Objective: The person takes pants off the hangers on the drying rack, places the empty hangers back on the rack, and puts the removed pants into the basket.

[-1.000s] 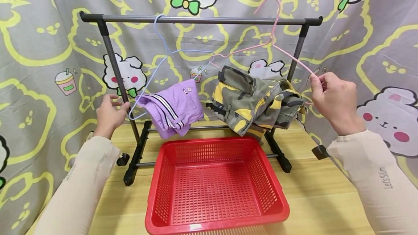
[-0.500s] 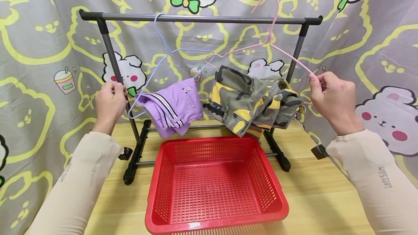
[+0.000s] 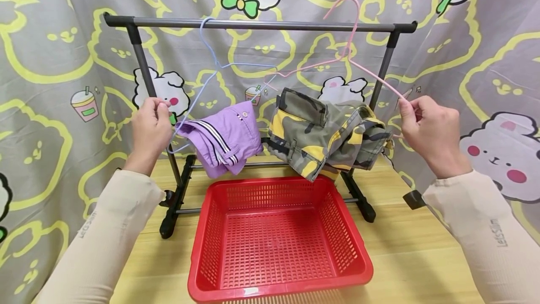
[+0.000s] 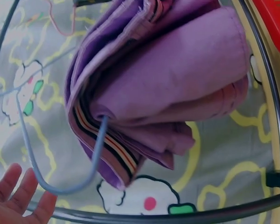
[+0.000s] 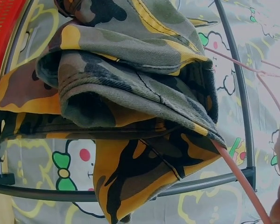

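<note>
Purple trousers or shorts (image 3: 229, 137), folded, hang on the lower bar of a blue hanger (image 3: 206, 50) hooked over the rack's rod. My left hand (image 3: 152, 125) is at that hanger's left end; in the left wrist view its fingers (image 4: 25, 186) are loosely extended beside the wire, and I cannot tell whether they touch it. My right hand (image 3: 434, 135) pinches the right shoulder of a pink hanger (image 3: 375, 75). Camouflage trousers or shorts (image 3: 312, 130) in grey-green, black and yellow hang folded over its lower bar. The pink hook stands above the rod, in front of it.
The grey metal rack (image 3: 270, 25) with black feet stands on a wooden-looking table (image 3: 413, 247). A red perforated basket (image 3: 363, 266) sits before it with nothing inside. A patterned curtain (image 3: 38, 121) closes off the back and sides.
My left hand has moved right and a little up, toward the blue hanger's end. The pink hanger and camouflage garment have shifted slightly left, with my right hand still pinching the hanger.
</note>
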`<action>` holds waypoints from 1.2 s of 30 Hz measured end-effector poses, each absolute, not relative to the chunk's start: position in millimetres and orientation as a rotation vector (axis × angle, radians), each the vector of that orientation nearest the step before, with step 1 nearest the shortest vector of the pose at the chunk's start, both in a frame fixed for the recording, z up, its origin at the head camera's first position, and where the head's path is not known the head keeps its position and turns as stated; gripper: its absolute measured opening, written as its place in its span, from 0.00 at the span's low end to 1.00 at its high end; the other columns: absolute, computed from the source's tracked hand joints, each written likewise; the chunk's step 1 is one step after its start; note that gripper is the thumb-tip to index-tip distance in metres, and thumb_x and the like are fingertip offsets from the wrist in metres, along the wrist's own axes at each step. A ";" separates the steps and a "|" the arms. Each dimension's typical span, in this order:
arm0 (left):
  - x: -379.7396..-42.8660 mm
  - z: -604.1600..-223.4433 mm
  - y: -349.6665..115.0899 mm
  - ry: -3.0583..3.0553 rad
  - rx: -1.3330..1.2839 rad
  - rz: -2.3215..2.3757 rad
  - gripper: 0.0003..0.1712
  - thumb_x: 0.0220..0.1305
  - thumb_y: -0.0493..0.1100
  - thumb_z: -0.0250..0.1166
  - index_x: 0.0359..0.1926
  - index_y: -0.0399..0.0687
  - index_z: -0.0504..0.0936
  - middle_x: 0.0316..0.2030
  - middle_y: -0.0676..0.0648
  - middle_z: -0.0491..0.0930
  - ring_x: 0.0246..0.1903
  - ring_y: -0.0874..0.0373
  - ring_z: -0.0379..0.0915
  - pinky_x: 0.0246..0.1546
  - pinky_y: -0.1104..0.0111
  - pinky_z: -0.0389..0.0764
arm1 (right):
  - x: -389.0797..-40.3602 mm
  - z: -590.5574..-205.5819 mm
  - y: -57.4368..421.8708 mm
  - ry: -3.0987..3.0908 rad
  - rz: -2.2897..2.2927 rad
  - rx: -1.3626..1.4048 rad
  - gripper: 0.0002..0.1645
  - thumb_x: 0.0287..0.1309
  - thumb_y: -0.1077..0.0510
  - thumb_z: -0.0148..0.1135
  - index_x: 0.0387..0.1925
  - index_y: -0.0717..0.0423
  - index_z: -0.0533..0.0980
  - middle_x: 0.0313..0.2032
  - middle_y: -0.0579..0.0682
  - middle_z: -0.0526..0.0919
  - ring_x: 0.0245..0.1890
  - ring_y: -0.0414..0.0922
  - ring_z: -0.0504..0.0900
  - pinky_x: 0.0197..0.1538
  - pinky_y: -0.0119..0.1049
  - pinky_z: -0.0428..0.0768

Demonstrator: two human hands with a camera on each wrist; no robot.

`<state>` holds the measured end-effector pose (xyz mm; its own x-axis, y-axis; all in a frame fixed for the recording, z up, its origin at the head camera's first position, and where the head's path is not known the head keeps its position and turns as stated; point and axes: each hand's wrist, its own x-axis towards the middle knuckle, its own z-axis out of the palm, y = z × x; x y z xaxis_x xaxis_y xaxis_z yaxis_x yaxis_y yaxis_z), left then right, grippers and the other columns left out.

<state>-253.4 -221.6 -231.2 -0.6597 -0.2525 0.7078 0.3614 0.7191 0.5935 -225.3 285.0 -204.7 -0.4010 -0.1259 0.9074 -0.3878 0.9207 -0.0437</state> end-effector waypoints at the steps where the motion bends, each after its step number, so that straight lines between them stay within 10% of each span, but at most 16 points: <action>1: -252.8 -230.2 -219.6 -2.079 -0.112 -0.917 0.17 0.68 0.43 0.44 0.39 0.33 0.73 0.34 0.37 0.75 0.34 0.47 0.68 0.36 0.60 0.65 | -225.0 -205.2 285.3 -1.974 0.300 0.375 0.17 0.60 0.56 0.54 0.25 0.69 0.73 0.14 0.56 0.70 0.11 0.49 0.64 0.18 0.38 0.57; 10: -248.0 -226.8 -206.0 -2.071 -0.303 -0.797 0.10 0.59 0.38 0.52 0.26 0.34 0.74 0.37 0.41 0.77 0.36 0.48 0.73 0.33 0.64 0.70 | -224.5 -210.4 286.3 -1.910 0.313 0.419 0.14 0.58 0.58 0.56 0.25 0.67 0.74 0.15 0.55 0.73 0.12 0.49 0.67 0.19 0.39 0.58; 26: -244.6 -227.5 -188.8 -2.036 -0.480 -0.595 0.23 0.65 0.39 0.50 0.12 0.41 0.64 0.12 0.44 0.61 0.15 0.49 0.58 0.17 0.62 0.58 | -219.0 -212.1 285.6 -1.930 0.299 0.424 0.14 0.58 0.58 0.57 0.24 0.67 0.73 0.15 0.54 0.71 0.12 0.47 0.65 0.17 0.38 0.57; 36: -240.7 -232.9 -169.4 -2.155 -0.506 -0.816 0.07 0.62 0.36 0.55 0.32 0.36 0.77 0.28 0.40 0.79 0.28 0.49 0.75 0.30 0.59 0.73 | -217.1 -213.7 285.8 -1.927 0.302 0.443 0.14 0.57 0.58 0.58 0.24 0.67 0.74 0.14 0.53 0.70 0.11 0.46 0.63 0.17 0.36 0.57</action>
